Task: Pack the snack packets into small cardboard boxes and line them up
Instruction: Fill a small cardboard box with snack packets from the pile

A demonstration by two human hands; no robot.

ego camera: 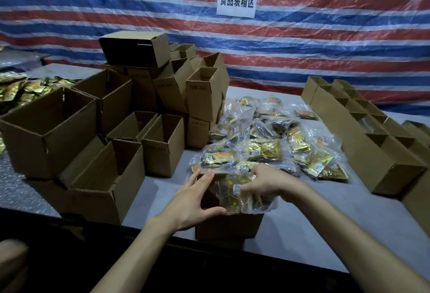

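Observation:
A small open cardboard box (229,225) stands at the table's front edge. My left hand (196,196) rests on its left rim, fingers straight on the far edge and thumb along the near edge. My right hand (267,182) grips a clear bag of gold snack packets (235,196) that sits in the mouth of the box. Behind the box lies a heap of bagged snack packets (274,136).
Several empty open boxes (162,143) are piled at the left and back. A line of small boxes (372,143) runs along the right side. Loose gold packets (21,88) lie at the far left. A striped tarp (325,36) hangs behind the grey table (302,234).

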